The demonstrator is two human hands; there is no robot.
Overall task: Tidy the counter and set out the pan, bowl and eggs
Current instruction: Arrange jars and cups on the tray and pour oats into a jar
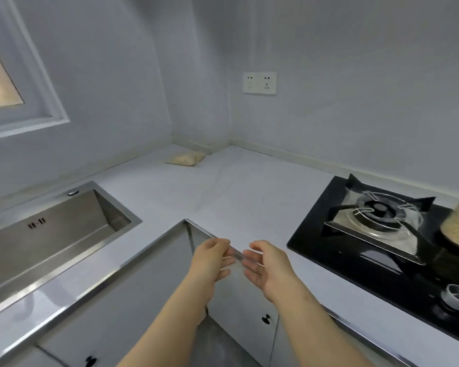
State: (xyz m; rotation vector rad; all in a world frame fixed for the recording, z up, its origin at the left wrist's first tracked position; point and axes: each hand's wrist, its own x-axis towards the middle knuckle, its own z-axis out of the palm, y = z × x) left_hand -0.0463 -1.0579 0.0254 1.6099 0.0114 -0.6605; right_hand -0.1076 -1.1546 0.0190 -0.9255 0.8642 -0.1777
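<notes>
Both hands hover close together above the inner corner of the white counter [236,186], palms facing. The left hand [212,260] has loosely curled fingers and the right hand [265,266] has relaxed, slightly spread ones, neither gripping anything. A small beige pad [186,158] lies in the counter's far corner.

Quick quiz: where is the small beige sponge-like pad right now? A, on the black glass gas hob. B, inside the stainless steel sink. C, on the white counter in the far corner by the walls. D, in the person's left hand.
C: the small beige pad lies on the white counter where the walls meet, well apart from the stainless steel sink, the black glass gas hob and the left hand.
</notes>
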